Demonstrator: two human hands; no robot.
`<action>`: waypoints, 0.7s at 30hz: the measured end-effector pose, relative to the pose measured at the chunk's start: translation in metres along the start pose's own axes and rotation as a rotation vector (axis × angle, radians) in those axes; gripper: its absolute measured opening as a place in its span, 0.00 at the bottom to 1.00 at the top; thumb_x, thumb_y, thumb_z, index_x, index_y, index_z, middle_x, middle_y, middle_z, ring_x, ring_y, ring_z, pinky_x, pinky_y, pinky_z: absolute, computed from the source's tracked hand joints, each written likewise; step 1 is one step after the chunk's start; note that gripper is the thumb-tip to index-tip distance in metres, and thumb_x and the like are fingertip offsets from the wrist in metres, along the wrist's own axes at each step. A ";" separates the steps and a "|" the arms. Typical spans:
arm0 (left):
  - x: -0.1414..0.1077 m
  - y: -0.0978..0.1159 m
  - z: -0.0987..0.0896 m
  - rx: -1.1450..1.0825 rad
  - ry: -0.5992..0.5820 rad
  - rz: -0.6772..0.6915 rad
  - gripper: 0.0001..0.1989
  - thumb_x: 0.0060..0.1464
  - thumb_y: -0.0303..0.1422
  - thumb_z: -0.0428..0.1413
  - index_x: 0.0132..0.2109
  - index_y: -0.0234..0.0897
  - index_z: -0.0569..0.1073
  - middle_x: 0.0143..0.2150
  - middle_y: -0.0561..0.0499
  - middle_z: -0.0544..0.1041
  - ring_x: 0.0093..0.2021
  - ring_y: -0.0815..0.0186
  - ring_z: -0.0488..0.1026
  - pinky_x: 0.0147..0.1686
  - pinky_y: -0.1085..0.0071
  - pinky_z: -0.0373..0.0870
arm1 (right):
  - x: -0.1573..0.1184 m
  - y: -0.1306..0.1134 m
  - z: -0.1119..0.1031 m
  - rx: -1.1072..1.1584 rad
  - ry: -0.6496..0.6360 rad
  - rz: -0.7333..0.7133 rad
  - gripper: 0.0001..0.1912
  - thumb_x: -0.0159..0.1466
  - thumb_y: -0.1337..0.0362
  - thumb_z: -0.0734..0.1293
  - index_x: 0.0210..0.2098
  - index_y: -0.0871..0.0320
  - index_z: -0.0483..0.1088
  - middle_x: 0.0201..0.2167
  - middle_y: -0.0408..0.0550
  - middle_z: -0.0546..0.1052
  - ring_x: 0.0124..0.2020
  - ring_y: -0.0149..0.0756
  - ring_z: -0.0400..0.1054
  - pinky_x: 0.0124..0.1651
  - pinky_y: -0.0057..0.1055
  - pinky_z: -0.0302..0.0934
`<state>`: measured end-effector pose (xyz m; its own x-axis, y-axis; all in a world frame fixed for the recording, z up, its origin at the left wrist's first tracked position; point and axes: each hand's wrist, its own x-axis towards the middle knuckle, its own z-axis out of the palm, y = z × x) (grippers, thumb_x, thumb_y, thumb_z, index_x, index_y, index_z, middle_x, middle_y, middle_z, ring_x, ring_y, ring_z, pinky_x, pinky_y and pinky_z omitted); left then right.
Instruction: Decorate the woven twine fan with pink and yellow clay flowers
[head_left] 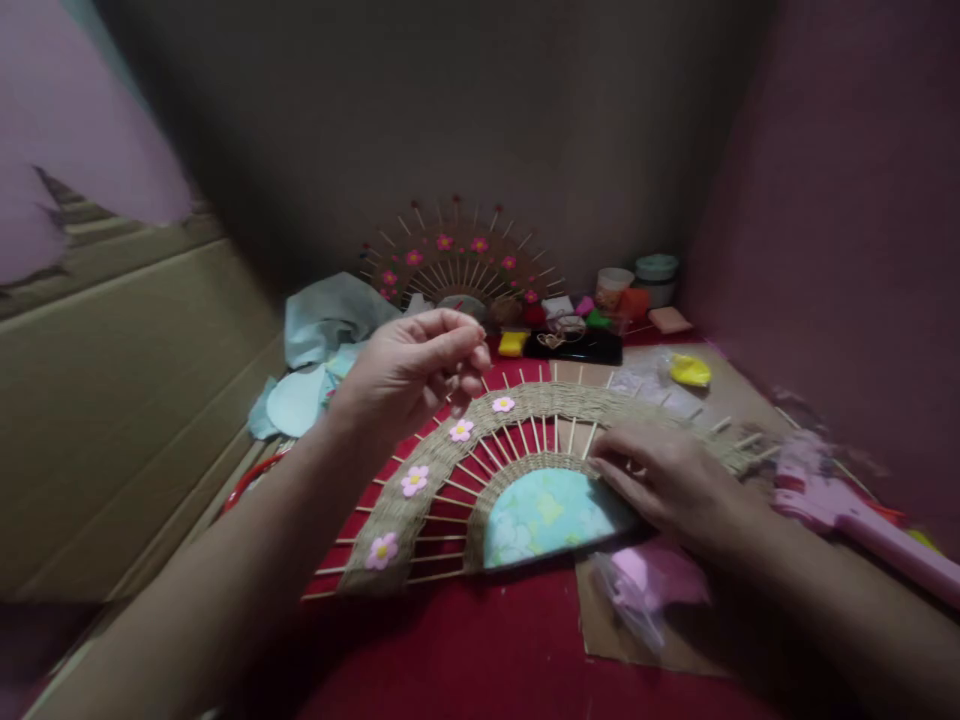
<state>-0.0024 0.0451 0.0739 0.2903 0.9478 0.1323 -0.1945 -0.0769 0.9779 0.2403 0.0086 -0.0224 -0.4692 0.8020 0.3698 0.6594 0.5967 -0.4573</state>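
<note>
A half-round woven fan (592, 402) with thin wooden ribs lies flat in front of me. Its base is a light-blue patterned half-disc (551, 515). Several pale pink flowers with yellow centres, such as this flower (415, 480), sit along the left part of its woven band. Above the band's upper left, my left hand (424, 360) is raised with thumb and fingers pinched; anything between them is too small to make out. My right hand (671, 480) rests over the fan's right side, its curled fingers gripping it near the half-disc. That hand hides part of the ribs.
A pink glue gun (847, 505) lies to the right. Behind stand a second fan with bright pink flowers (480, 244), a cup (613, 285) and a lidded jar (657, 278). A black phone-like slab (577, 346) and yellow clay (688, 370) lie nearer. Cardboard (127, 400) borders the left.
</note>
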 end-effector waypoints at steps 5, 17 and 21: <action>0.025 -0.006 0.006 -0.007 -0.063 0.027 0.02 0.53 0.26 0.57 0.32 0.32 0.72 0.24 0.53 0.74 0.19 0.74 0.70 0.15 0.81 0.64 | -0.006 0.004 0.002 -0.015 -0.033 -0.048 0.10 0.66 0.65 0.58 0.34 0.58 0.69 0.28 0.48 0.72 0.29 0.34 0.66 0.31 0.31 0.58; 0.072 -0.040 0.003 0.201 -0.223 -0.077 0.04 0.47 0.27 0.62 0.32 0.31 0.75 0.21 0.53 0.73 0.18 0.74 0.69 0.17 0.79 0.66 | -0.003 0.004 0.007 -0.061 -0.034 -0.014 0.13 0.66 0.68 0.55 0.32 0.60 0.69 0.27 0.49 0.70 0.28 0.36 0.63 0.31 0.32 0.55; 0.082 -0.051 -0.004 0.197 -0.228 -0.100 0.09 0.50 0.26 0.60 0.40 0.29 0.76 0.30 0.48 0.77 0.29 0.71 0.75 0.30 0.77 0.73 | -0.002 0.002 0.006 -0.074 -0.060 -0.010 0.14 0.65 0.69 0.55 0.30 0.61 0.69 0.26 0.50 0.70 0.28 0.36 0.63 0.30 0.33 0.54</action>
<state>0.0270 0.1279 0.0346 0.5057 0.8616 0.0447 0.0247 -0.0663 0.9975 0.2386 0.0085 -0.0292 -0.5090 0.7974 0.3241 0.6951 0.6029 -0.3917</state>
